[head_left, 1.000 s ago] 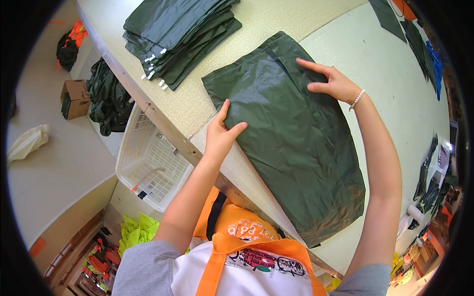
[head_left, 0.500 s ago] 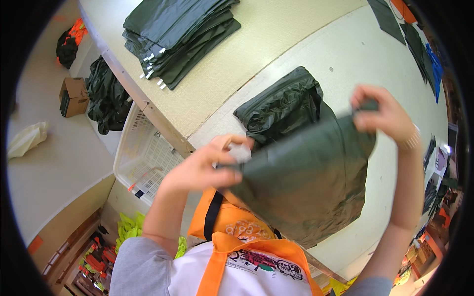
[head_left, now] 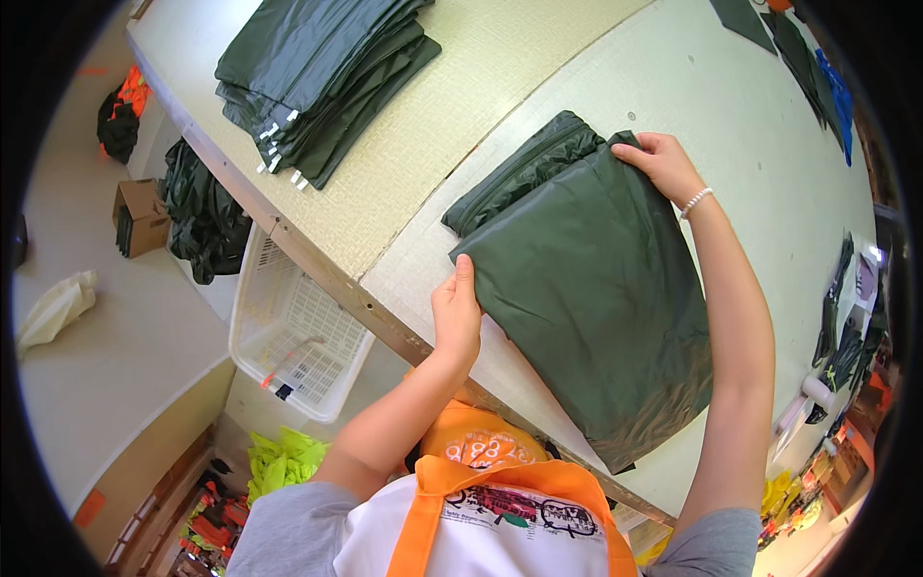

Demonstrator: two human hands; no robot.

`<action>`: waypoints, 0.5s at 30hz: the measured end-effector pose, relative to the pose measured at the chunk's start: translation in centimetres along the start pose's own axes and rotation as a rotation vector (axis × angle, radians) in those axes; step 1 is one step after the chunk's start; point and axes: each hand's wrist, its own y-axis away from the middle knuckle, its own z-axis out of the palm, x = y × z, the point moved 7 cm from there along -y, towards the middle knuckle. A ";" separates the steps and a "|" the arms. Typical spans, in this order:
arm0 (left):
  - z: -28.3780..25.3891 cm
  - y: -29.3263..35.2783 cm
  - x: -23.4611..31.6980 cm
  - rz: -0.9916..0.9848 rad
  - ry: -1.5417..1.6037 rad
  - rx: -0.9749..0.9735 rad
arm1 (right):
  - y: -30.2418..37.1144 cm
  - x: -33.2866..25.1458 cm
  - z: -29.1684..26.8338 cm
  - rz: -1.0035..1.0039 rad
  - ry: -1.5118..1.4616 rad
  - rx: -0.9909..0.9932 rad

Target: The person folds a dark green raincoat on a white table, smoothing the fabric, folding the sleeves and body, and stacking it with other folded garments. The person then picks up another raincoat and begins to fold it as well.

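A folded piece of smooth dark green fabric (head_left: pixel 596 298) is spread out on the table in front of me. My left hand (head_left: pixel 457 313) pinches its near left corner, thumb on top and fingers underneath. At the far right corner, my right hand (head_left: pixel 665 171) grips the edge between thumb and fingers; a pale beaded bracelet circles that wrist. The fabric's far edge overlaps a thicker folded dark green bundle (head_left: pixel 519 171), whose crinkled side shows beyond it. The lower end of the piece is creased and reaches close to the table's edge.
A stack of dark green pieces with white tags (head_left: pixel 327 77) lies farther left on the table. Past the wooden table edge (head_left: pixel 317 260) stands a white plastic basket (head_left: pixel 303 327). Behind it are a cardboard box (head_left: pixel 141 216) and a dark green heap (head_left: pixel 202 216). Yellow fabric (head_left: pixel 286 462) sits below.
The green piece was raised and blurred, held by both hands; now it lies flat, partly over the folded bundle. My right hand has moved left and slightly up; my left hand keeps its corner.
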 end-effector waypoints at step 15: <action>-0.3 0.6 -2.2 -0.098 -0.463 -0.101 | 2.4 -4.3 1.1 -0.238 0.647 0.661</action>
